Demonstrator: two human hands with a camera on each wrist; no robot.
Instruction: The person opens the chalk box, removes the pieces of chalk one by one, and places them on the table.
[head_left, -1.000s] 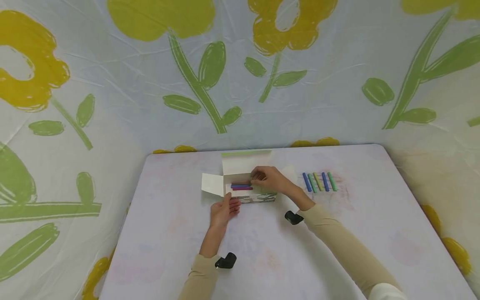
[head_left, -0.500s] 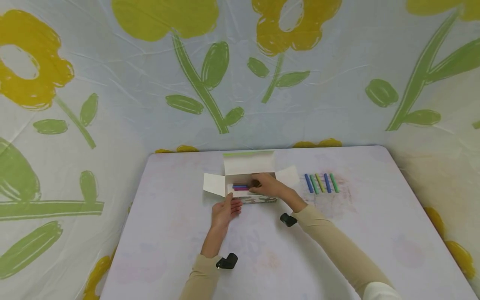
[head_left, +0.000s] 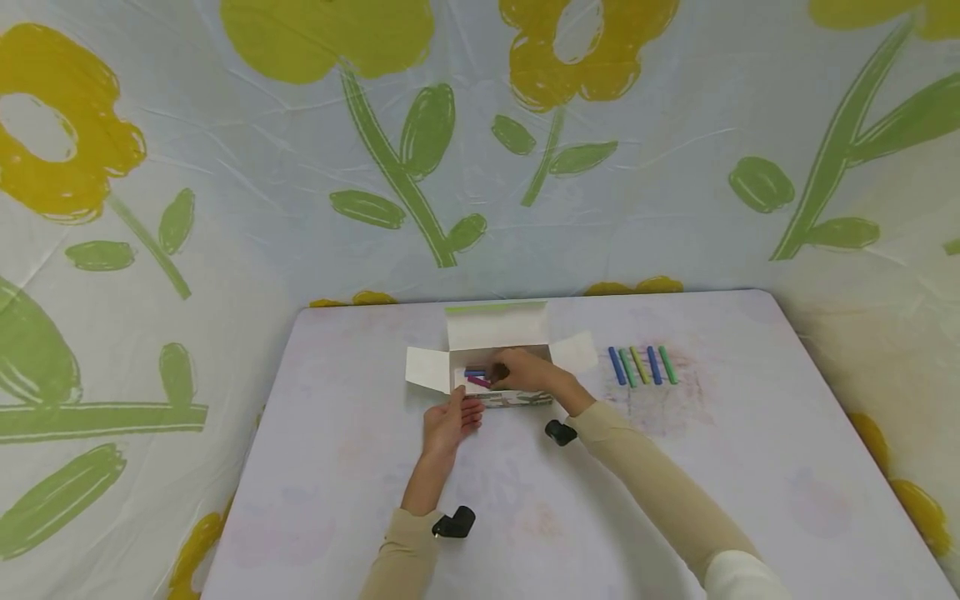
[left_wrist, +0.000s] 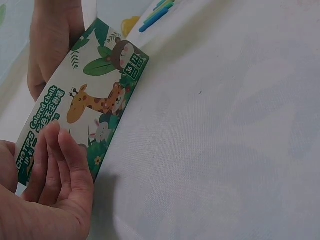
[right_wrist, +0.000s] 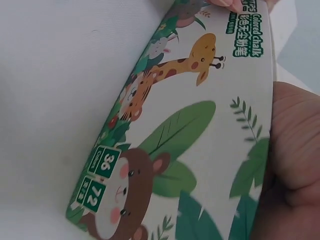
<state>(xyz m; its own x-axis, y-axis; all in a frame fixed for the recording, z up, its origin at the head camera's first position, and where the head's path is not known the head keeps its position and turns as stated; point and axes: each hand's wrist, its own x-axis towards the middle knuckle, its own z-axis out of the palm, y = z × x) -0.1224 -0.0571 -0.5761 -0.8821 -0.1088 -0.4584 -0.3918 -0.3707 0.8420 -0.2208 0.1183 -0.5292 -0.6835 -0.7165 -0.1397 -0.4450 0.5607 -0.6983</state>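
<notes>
In the head view a white cardboard chalk box [head_left: 504,400] lies with its flaps folded out. Its printed front reads "Colored chalk" [right_wrist: 254,30] in the right wrist view. My left hand [head_left: 444,427] holds the box's front left corner, thumb at the rim and fingers along the printed face. Inside, a magenta chalk stick [head_left: 478,382] lies slanted beside a blue chalk stick [head_left: 475,372]. My right hand [head_left: 523,371] reaches into the box with curled fingers, fingertips at the magenta stick's right end. Its fingertips are hidden by the box wall in both wrist views.
Several blue, green and yellow chalk sticks [head_left: 638,367] lie in a row to the right of the box. The box's back flap [head_left: 498,326] stands up behind it, and side flaps stick out left and right. A flower-printed cloth [head_left: 637,200] hangs behind the white table [head_left: 360,483].
My right hand has lowered into the box and shifted left. The magenta chalk stick has turned from lying straight to slanting. My left hand stays at the box's corner.
</notes>
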